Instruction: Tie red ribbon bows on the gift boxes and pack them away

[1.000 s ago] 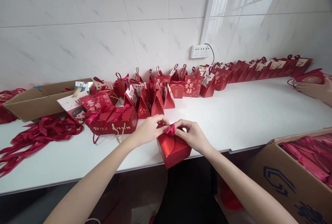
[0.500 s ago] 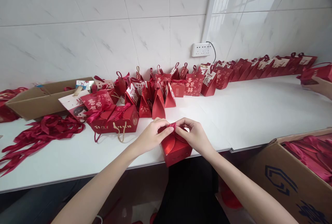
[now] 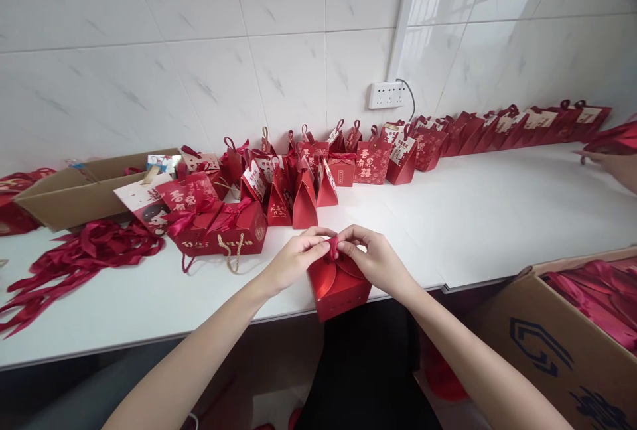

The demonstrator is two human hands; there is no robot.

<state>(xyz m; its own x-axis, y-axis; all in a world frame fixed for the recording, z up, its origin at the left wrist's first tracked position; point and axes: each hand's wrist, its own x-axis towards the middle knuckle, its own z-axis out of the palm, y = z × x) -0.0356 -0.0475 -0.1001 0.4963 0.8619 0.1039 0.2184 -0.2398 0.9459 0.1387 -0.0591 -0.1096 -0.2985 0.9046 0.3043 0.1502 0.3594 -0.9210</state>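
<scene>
A red gift box [image 3: 343, 294] with curved top flaps sits at the table's front edge, directly before me. On its top is a dark red ribbon [image 3: 333, 249], bunched at the middle. My left hand [image 3: 301, 256] pinches the ribbon from the left between thumb and fingers. From the right, my right hand [image 3: 369, 254] pinches it too, and the two hands nearly meet. Whether the ribbon is knotted under my fingers is hidden. To the left lies a pile of loose dark red ribbons [image 3: 94, 257], beside red boxes with bows [image 3: 233, 227].
Several small red gift boxes [image 3: 373, 163] line the wall. An open cardboard box [image 3: 54, 201] stands at the left, and a larger carton [image 3: 542, 330] of ribboned boxes at the right front. Another person's hand [image 3: 614, 168] holds a red item at the far right.
My hands stay on the ribbon with only slight finger shifts, and more of the bunched ribbon shows. The other person's red item at the far right has turned.
</scene>
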